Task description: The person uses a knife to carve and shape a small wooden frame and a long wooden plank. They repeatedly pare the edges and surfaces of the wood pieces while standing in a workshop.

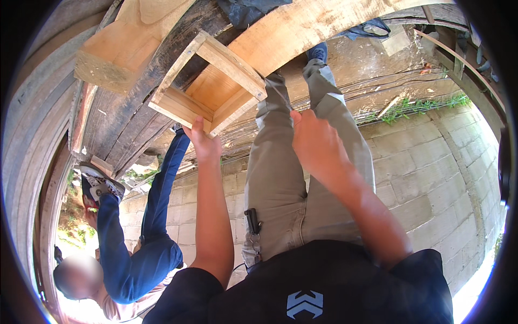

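A small open wooden frame [233, 69], made of four light strips joined at the corners, rests tilted on the wooden bench. My left hand [204, 141] grips its near edge, with the thumb up on the strip. Small dark fastener heads show at some corners. My right hand [321, 143] is closed in a fist around a thin-shafted hand tool [283, 99]; the fist hides its handle. The shaft points up and left toward the frame's right corner. Whether its tip touches the wood I cannot tell.
A thick wooden block [110, 62] and a long light board [307, 29] lie on the weathered dark planks [121, 119]. Dark cloth [251, 11] lies at the far edge. Another person [143, 264] sits at the lower left. Block paving [421, 173] spreads to the right.
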{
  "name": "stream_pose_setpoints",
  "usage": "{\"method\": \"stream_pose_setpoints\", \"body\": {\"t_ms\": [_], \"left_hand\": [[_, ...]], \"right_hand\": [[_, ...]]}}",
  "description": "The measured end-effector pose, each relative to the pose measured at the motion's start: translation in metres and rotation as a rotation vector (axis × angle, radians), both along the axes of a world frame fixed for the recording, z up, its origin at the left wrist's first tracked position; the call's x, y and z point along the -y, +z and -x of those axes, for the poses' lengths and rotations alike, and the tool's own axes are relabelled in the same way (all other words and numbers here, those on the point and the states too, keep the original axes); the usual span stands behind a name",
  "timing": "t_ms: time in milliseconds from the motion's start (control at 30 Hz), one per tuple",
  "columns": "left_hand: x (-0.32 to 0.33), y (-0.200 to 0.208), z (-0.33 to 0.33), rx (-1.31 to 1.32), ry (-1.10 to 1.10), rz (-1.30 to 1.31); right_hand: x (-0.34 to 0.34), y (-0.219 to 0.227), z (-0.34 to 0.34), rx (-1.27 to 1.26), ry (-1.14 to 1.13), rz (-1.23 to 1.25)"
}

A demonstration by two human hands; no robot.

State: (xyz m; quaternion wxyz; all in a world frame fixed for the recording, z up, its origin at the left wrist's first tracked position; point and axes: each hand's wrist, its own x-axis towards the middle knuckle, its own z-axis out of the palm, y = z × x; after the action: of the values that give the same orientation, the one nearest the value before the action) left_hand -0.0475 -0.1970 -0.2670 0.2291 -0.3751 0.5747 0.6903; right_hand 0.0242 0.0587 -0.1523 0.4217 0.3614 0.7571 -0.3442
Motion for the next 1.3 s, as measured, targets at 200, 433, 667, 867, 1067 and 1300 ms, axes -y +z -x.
{"method": "stream_pose_setpoints", "body": {"t_ms": [200, 433, 667, 867, 1067, 1300], "left_hand": [[0.036, -0.023, -0.017, -0.625, -0.843, 0.662], [0.011, -0.005, 0.0, -0.045, 0.052, -0.067], [0.033, -0.01, -0.006, -0.898, -1.155, 0.834], [0.032, -0.018, -0.013, -0.466, -0.642, 0.472], [0.021, -0.014, -0.01, -0.123, -0.134, 0.158], [-0.003, 0.005, 0.007, 0.016, 0.164, -0.182]], "right_hand": [[0.016, -0.011, -0.009, 0.07, -0.02, -0.056], [0.02, -0.084, -0.064, -0.299, -0.116, 0.019], [0.026, -0.128, -0.079, -0.465, -0.22, 0.135], [0.017, -0.094, -0.067, -0.284, -0.158, 0.107], [-0.003, -0.035, -0.026, -0.048, -0.089, 0.087], [-0.021, 0.004, 0.015, 0.066, -0.038, 0.103]]}}
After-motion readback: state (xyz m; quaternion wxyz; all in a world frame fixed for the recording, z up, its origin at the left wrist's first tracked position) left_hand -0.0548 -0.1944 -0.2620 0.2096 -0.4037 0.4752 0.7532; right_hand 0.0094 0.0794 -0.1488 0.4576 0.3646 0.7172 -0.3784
